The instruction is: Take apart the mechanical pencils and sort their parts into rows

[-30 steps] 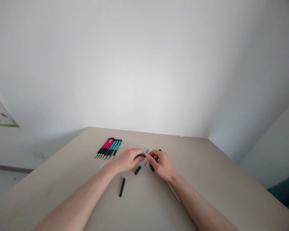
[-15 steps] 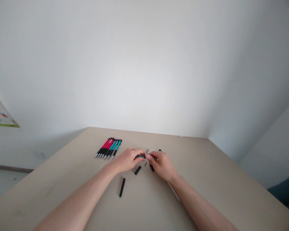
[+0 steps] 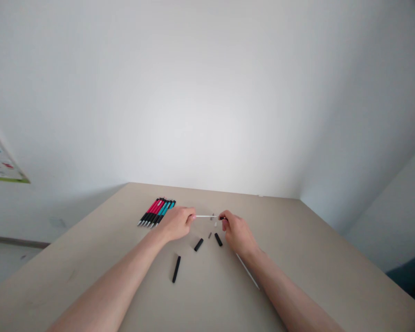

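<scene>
My left hand (image 3: 178,223) is closed round one end of a thin white pen refill (image 3: 205,216), which points right across the gap between my hands. My right hand (image 3: 237,231) is closed too, with thumb and finger pinching a small black pen part (image 3: 222,218) near the refill's free end. Whatever else lies inside either hand is hidden. Below them on the table lie a short black sleeve (image 3: 198,245), another black sleeve (image 3: 218,239) and a longer black tube (image 3: 176,269). Tiny grey pieces (image 3: 210,235) are scattered between my hands.
A row of several pink and blue pens with black grips (image 3: 154,213) lies left of my left hand, which partly covers it. Another thin white rod (image 3: 248,272) lies beside my right forearm. The beige table (image 3: 207,299) meets a white wall (image 3: 207,115) behind.
My hands have moved apart, the left leftward and the right slightly up and right. The white refill now shows between them, and the black sleeve by my right hand is uncovered.
</scene>
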Motion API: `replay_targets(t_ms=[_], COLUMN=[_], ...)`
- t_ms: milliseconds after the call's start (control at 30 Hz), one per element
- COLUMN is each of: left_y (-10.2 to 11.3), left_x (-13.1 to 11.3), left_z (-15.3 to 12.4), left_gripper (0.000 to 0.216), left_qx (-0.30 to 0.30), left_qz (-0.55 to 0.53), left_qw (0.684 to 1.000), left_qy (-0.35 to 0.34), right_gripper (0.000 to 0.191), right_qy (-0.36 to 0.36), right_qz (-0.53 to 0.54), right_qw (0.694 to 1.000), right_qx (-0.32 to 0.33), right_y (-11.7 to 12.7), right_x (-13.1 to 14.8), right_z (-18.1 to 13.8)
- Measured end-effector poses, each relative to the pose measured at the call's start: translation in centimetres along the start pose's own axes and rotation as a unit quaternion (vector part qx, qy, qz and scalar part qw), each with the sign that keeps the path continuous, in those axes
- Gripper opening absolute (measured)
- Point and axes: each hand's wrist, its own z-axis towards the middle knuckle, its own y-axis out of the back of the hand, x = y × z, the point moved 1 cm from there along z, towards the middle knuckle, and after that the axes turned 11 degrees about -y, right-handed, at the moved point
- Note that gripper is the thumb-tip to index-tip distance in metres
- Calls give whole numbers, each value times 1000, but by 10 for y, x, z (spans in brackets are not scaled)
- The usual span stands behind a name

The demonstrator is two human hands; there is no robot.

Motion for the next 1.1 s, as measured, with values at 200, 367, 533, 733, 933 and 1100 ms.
replay_targets(t_ms=[200,367,533,733,933,1100], left_y=[1,-2,-2,0,0,2], left_x=[8,8,14,13,12,7], left_z=[-2,-3,-4,-4,-5,-4], left_gripper=[19,21,23,23,23,22], left_qx=[8,20,28,24,21,29], left_qz=[26,21,16,10,1,-16], left_qw=[999,999,999,999,999,998], left_qy=[42,16,-7,-35,-47,-55], right_gripper=[22,12,12,14,13,11], right_qy=[97,90,79,30,37,66], right_qz=[-29,-65,-32,-20,-19,-29], right_qw=[993,991,995,998,999,997], right_qx=[57,77,49,-42,-31,-26], right_y=[-7,-13,-11,-1,-3,-4], right_x=[8,13,8,3,2,4], right_z=[-7,-8,-2,3,3,2])
